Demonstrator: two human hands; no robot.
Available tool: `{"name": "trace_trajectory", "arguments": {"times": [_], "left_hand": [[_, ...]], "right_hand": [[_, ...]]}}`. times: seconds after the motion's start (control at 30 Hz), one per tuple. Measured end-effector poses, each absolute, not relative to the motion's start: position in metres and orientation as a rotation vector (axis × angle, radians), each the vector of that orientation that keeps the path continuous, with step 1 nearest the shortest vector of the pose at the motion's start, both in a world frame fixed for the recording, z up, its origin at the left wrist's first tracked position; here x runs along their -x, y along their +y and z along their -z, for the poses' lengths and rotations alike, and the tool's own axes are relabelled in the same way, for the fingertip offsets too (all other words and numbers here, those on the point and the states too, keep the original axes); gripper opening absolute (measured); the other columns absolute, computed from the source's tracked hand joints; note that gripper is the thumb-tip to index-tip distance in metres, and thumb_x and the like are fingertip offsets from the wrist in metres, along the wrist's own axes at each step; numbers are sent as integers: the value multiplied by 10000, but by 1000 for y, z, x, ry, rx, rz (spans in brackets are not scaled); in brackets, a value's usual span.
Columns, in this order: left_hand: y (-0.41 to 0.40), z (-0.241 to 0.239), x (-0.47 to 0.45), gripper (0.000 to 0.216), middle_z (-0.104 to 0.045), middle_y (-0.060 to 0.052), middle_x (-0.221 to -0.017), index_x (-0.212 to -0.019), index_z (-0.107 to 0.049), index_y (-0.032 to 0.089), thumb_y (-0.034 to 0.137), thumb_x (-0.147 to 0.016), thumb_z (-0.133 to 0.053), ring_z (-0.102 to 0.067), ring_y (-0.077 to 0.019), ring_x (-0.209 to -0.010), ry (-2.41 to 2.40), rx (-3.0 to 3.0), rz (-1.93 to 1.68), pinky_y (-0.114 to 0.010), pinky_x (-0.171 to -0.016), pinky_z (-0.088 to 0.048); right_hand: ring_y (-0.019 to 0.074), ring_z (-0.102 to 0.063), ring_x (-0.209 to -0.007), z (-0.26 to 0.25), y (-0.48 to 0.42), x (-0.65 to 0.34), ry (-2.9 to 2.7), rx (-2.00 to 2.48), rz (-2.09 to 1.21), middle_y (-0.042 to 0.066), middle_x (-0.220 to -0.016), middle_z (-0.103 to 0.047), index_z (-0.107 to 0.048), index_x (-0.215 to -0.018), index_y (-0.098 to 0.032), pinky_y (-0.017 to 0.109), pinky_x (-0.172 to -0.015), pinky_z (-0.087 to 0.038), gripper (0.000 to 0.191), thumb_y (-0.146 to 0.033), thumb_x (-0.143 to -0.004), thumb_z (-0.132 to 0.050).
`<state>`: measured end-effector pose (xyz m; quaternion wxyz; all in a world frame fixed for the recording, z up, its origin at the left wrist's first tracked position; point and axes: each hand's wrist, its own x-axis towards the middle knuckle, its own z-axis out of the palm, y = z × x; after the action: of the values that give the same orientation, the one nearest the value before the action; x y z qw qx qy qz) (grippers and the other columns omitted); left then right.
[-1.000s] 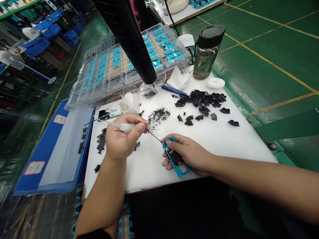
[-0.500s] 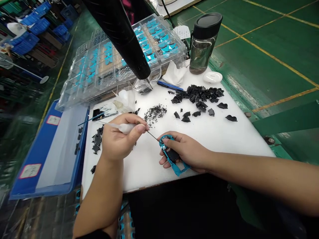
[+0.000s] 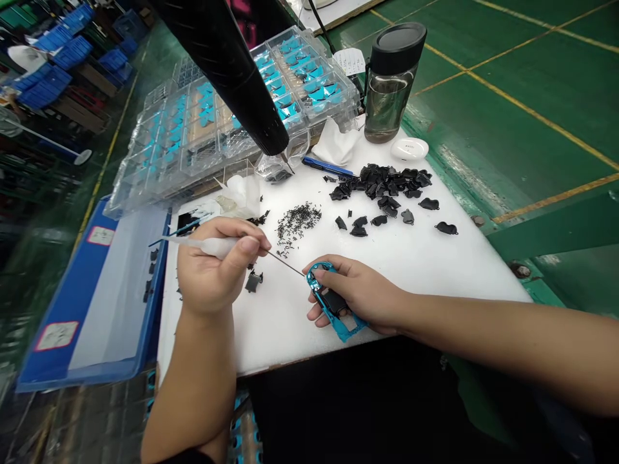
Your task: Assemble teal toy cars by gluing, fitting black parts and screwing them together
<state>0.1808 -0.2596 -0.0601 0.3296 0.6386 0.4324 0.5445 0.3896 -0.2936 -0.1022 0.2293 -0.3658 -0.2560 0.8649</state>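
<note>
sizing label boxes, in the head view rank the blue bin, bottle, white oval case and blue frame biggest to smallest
1. blue bin
2. bottle
3. blue frame in the right hand
4. white oval case
3 and 4 are unsure: the frame is nearer the camera and partly covered.

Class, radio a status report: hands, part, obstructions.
Left hand grips needle tool, tip at blue frame. Right hand holds frame on pad. Black parts lie clear.
</note>
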Motion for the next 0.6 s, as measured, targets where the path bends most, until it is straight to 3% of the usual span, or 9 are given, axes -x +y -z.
{"name": "trace_trajectory", "arguments": {"times": [0.1, 0.3, 0.5, 0.6], "left_hand": [[-259, 60, -180, 209, -657, -30, -640, -746, -708, 238, 432, -763, -782, -579, -150, -542, 1123, -1645, -1451, -270, -420, -429], [-262, 64, -186, 231, -668, -37, -669, -744, -713, 229, 453, -787, -751, -617, -162, -581, 1170, -1721, -1291, -302, -513, -516], [-263, 63, -187, 197, -668, -35, -665, -750, -718, 229, 417, -786, -761, -607, -156, -571, 1124, -1695, -1288, -287, -472, -470], [-257, 54, -175, 247, -637, -19, -631, -730, -683, 209, 436, -765, -773, -558, -134, -523, 1151, -1615, -1493, -274, -436, -412]], "right_hand": [[176, -743, -674, 103, -294, -390, -710, 1010, -2376, 19, -773, -670, -594, -1033, -219, 294, -628, -621, 132, -333, -979, -551], [166, -731, -654, 102, -294, -389, -723, 1009, -2369, 15, -758, -662, -596, -1036, -214, 297, -632, -624, 146, -340, -978, -554], [171, -732, -662, 101, -294, -389, -718, 1027, -2373, 12, -755, -652, -588, -1034, -217, 298, -629, -617, 131, -328, -971, -556], [179, -732, -665, 100, -293, -390, -710, 1026, -2377, 14, -759, -649, -582, -1049, -219, 321, -643, -619, 148, -336, -959, -571]]}}
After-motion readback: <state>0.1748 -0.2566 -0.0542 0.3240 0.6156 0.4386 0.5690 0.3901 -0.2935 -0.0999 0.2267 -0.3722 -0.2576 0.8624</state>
